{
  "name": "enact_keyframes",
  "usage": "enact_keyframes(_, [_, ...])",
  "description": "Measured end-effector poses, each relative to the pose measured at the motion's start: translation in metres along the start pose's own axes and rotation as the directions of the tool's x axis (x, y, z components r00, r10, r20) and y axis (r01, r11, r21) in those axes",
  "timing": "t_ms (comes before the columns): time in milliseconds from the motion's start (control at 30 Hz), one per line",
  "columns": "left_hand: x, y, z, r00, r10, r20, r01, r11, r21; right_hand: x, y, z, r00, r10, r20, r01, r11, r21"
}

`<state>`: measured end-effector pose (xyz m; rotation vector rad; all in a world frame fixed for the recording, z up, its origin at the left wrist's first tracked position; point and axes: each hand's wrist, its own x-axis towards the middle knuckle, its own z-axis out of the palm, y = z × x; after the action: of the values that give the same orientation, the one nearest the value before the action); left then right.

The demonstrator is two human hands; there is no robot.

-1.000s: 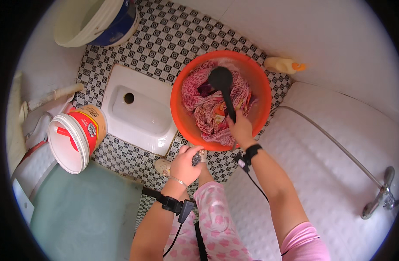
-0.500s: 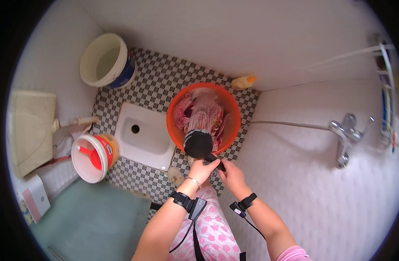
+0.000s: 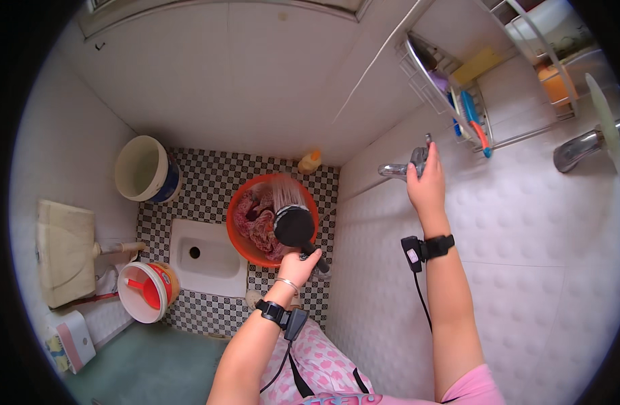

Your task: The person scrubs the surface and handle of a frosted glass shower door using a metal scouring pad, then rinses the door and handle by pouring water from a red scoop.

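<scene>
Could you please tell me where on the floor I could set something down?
The checkered floor is bare between the blue bucket and orange basin, and in front of the squat toilet. The showerhead and left hand crowd the basin's near rim.

1. I lose most of the left hand's fingers, with the left hand (image 3: 296,268) wrapped around the handle of the black shower head (image 3: 293,228).
2. The shower head covers part of the orange tub (image 3: 231,226) and the pink cloth (image 3: 259,231); spray blurs more of the cloth for me.
3. The right hand (image 3: 426,187) hides part of the chrome tap (image 3: 392,171); I can't tell how its fingers meet the lever.
4. My upper edge crops the wall frame (image 3: 114,17).
5. The round dark rim clips a white container (image 3: 555,25).
6. My lower edge cuts the pink sleeve (image 3: 473,388).
</scene>
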<state>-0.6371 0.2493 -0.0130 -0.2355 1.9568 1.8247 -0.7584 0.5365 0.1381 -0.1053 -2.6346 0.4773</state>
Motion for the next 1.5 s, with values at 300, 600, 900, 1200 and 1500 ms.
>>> enact_keyframes(300, [-0.034,0.042,-0.022,0.991,-0.047,-0.129,0.056,0.996,0.069,0.001,-0.018,-0.006,0.971,-0.191,0.147,0.203,0.976,-0.077])
enact_keyframes(600, [-0.063,0.033,-0.040,0.981,-0.052,-0.189,0.080,0.986,0.147,0.042,0.004,-0.019,0.944,-0.040,0.326,0.090,0.986,-0.141])
enact_keyframes(900, [-0.067,0.077,-0.009,0.983,-0.060,-0.172,0.111,0.946,0.303,0.037,0.000,-0.033,0.965,0.019,0.260,0.058,0.956,-0.286])
enact_keyframes(1200, [-0.082,0.062,-0.028,0.956,-0.017,-0.291,0.089,0.968,0.236,-0.104,-0.119,0.026,0.665,-0.477,0.574,0.151,0.839,0.522])
enact_keyframes(1500, [-0.172,0.027,-0.115,0.737,-0.170,-0.654,0.269,0.962,0.054,-0.246,-0.257,0.073,0.339,-0.550,0.763,-0.013,0.808,0.589])
